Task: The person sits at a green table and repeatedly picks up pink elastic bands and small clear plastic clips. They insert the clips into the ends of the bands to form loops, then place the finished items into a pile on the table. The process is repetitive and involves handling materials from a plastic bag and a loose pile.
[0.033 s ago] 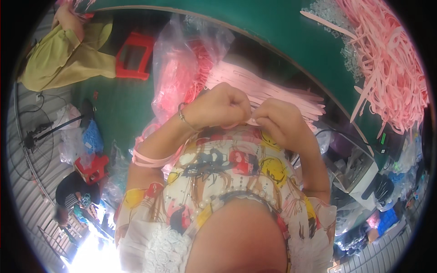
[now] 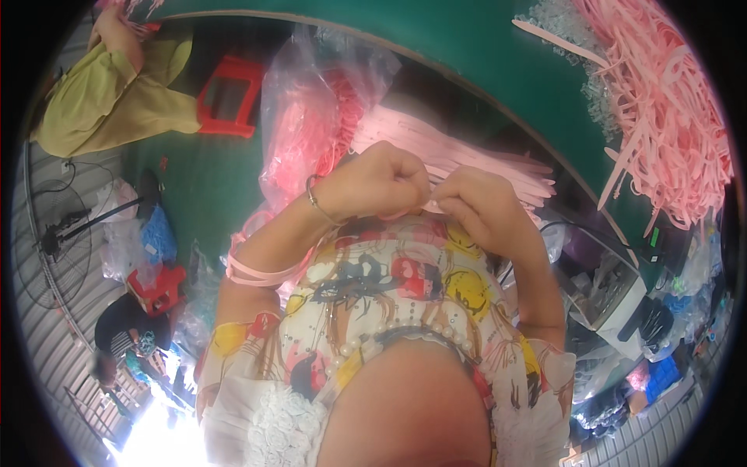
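Note:
My left hand (image 2: 385,183) is closed, knuckles up, in front of my body. A bit of pink strap (image 2: 397,215) shows under its curled fingers. Right beside it, my right hand (image 2: 476,204) pinches with thumb and forefinger, the fingertips nearly meeting the left hand. What lies between those fingertips is too small and hidden to make out. Just beyond both hands, a bundle of flat pink straps (image 2: 436,144) spreads across my lap. More pink strap (image 2: 261,276) loops around my left forearm.
A green table (image 2: 459,39) curves across the far side, bearing a pink strap heap (image 2: 661,109) and small clear plastic pieces (image 2: 595,86). At the left are a clear bag (image 2: 299,117) of pink straps, a red stool (image 2: 231,93) and a person in yellow-green (image 2: 109,109).
My right fingertips have shifted very slightly beside the left hand. Everything else looks the same.

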A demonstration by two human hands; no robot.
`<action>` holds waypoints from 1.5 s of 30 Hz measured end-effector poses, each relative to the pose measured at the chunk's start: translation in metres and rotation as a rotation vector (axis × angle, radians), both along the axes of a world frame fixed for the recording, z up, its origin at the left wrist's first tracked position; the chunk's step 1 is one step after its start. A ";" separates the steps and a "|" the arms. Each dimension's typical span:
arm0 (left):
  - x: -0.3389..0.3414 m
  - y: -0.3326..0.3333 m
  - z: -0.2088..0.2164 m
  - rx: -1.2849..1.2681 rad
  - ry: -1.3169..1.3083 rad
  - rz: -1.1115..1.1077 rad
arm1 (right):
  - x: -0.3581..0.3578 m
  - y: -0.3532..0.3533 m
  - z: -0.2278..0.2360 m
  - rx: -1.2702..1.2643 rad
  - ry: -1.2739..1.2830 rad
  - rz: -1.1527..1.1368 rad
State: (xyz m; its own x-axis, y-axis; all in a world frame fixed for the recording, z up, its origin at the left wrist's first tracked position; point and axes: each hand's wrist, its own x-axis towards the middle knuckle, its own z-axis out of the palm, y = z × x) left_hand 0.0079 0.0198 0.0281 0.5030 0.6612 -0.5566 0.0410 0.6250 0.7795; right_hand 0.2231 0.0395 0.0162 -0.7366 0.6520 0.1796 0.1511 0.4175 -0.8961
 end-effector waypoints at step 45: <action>0.026 -0.012 -0.018 0.298 0.131 0.401 | -0.015 0.006 -0.032 0.145 0.076 -0.407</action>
State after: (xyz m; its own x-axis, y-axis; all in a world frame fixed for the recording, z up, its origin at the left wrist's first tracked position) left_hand 0.0336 0.0082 0.0101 0.1163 0.9271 -0.3562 -0.0474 0.3634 0.9304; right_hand 0.2082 0.0456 -0.0154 -0.4057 0.8508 0.3340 0.2656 0.4594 -0.8476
